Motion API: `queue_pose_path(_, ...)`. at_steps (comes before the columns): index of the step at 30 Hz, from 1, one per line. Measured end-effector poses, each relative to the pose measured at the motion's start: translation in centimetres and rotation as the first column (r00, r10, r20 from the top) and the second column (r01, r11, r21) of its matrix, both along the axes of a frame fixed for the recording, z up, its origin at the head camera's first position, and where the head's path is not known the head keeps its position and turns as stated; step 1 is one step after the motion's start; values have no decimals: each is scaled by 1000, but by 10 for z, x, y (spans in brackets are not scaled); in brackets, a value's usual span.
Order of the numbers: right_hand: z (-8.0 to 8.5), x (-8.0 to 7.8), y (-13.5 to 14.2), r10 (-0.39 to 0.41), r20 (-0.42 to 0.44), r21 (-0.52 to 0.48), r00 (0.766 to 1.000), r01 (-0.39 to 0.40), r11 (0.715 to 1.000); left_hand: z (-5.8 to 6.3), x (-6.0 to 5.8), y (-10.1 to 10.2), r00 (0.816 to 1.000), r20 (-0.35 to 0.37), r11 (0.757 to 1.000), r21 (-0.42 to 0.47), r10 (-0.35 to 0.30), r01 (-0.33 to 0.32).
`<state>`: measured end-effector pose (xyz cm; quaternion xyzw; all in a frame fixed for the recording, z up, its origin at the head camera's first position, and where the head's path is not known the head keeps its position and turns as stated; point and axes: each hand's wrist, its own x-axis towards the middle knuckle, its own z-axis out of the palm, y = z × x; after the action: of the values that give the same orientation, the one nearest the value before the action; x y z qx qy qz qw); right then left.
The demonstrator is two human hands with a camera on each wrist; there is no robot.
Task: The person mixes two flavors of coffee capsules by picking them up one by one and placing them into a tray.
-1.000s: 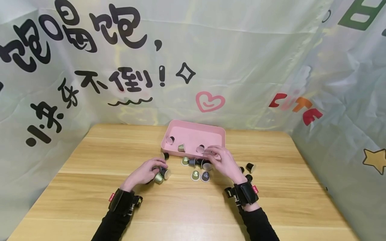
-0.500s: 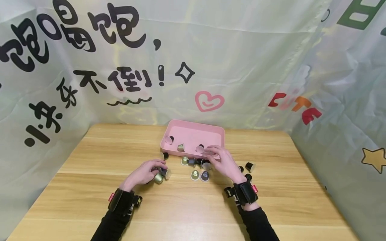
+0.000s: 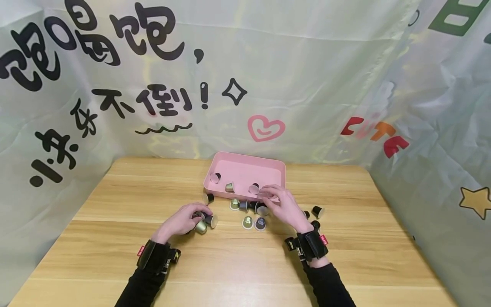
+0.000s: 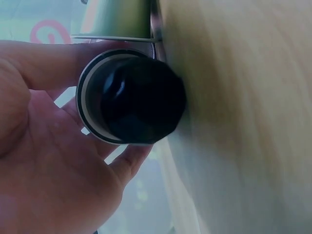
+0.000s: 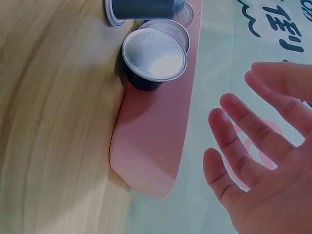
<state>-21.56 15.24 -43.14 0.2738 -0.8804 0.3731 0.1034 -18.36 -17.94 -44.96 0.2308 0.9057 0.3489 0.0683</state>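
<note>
My left hand (image 3: 188, 219) reaches into a small group of coffee capsules on the table, its fingers bent over a dark one. A green capsule (image 3: 201, 227) and a black capsule (image 3: 211, 220) lie against it. In the left wrist view another black capsule (image 4: 141, 100) hides my fingertips, so a grip cannot be made out. My right hand (image 3: 283, 205) hovers at the front right corner of the pink tray (image 3: 249, 160), fingers loosely spread and holding nothing in the right wrist view. Below that hand, dark capsules with silver lids (image 5: 155, 54) stand against the tray's side.
Inside the tray lie a few capsules, among them a green one (image 3: 229, 187). Along its front edge sit several more, with a green capsule (image 3: 247, 222) and a purple capsule (image 3: 260, 223) nearer me. A black capsule (image 3: 317, 212) lies farther right. A printed cloth (image 3: 307, 85) hangs behind the table.
Both hands keep their places and the capsules stay where they are. The head view has shifted very slightly.
</note>
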Motion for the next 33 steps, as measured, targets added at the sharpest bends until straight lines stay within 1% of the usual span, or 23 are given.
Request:
queue_pose_path(4, -1, 0, 0, 4, 5, 0, 1000, -4, 1000, 1, 1, 0, 1000, 7, 1000, -4, 1, -1)
queue_pose_path(13, 1, 1, 1, 18, 60, -23, 998, -16, 1000, -1, 2, 0, 1000, 21, 1000, -5, 13, -13)
queue_pose_path(17, 1, 1, 1, 30, 62, -29, 998, -28, 999, -2, 1, -1, 1000, 22, 1000, 4, 20, -20)
queue_pose_path(24, 1, 2, 2, 35, 89, -23, 995, -33, 999, -2, 1, -1, 1000, -6, 1000, 18, 10, -9)
queue_pose_path(29, 1, 2, 3, 62, 121, -37, 991, -58, 998, -1, 1, -1, 1000, -5, 1000, 23, 12, -11)
queue_pose_path(33, 1, 1, 3, 80, 122, -38, 989, -76, 996, -1, 1, -1, 1000, 6, 999, 24, 22, -22)
